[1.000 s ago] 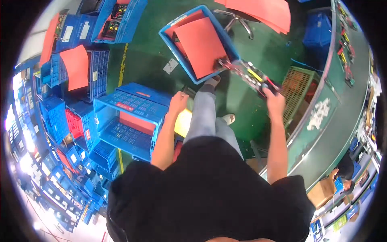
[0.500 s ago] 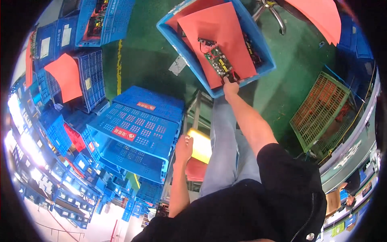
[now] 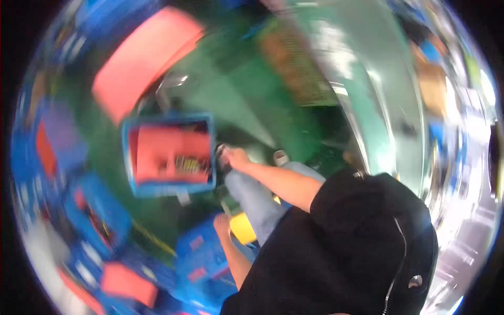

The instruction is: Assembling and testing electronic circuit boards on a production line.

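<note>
Motion blurs much of the view. A circuit board with yellow parts [image 3: 188,164] lies on a red sheet [image 3: 149,149] inside a blue crate [image 3: 173,189] on the green floor. Just right of the crate, my right hand [image 3: 236,157] hangs above my shoe, apart from the board; its fingers are too smeared to read. My left hand [image 3: 221,224] is lower, its fingers curled at the edge of a yellow flat thing [image 3: 242,228] beside my leg. What kind of thing this is I cannot make out.
Beyond the crate is a large stack of red sheets [image 3: 149,58] over metal legs. A green crate [image 3: 299,63] stands far right, near a long pale bench edge [image 3: 362,105]. Blue crates [image 3: 205,257] crowd the lower left.
My right hand has let go of the circuit board and moved out of the crate to its right. My view has swung round to the right; the left hand stays by the yellow thing.
</note>
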Tool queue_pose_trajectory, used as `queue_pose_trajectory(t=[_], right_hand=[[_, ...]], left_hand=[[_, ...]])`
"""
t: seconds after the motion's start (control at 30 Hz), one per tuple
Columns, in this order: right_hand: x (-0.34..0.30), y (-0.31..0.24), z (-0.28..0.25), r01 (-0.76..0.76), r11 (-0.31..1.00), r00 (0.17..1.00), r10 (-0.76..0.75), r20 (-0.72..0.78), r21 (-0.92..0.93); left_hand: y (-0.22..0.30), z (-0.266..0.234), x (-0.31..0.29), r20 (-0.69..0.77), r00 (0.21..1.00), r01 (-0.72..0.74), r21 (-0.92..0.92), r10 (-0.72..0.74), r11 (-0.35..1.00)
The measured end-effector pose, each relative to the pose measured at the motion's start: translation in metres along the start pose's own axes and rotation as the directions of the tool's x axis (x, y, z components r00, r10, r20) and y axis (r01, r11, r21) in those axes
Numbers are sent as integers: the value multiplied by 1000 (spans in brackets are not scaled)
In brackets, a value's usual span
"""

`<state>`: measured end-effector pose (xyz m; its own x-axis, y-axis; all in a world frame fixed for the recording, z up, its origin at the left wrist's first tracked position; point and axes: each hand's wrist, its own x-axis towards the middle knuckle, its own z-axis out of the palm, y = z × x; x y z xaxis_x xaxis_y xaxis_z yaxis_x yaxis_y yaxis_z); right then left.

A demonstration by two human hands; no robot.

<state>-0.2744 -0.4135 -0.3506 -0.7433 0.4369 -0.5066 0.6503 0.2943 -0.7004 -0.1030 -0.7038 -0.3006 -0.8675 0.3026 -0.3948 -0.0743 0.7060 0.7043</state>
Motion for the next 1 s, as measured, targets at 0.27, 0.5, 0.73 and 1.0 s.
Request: queue_pose_trajectory(t=[0.27, 0.5, 0.73, 1.0], right_hand=[[-61, -45, -582, 77, 997, 537, -30, -843, 14], [-134, 195, -809, 787, -85, 218, 965, -145, 611], [-144, 267, -873, 485, 191, 163, 939, -303, 853], [-200, 200, -757, 279, 504, 213, 797, -565, 817]], left_hand=[[83, -142, 141, 721, 514, -838, 308, 465, 450], [182, -166, 168, 708, 596, -797, 580, 379, 170], [327, -49, 223, 805, 584, -807, 562, 104, 181], [540, 98, 255, 631, 624, -725, 246, 461, 644]])
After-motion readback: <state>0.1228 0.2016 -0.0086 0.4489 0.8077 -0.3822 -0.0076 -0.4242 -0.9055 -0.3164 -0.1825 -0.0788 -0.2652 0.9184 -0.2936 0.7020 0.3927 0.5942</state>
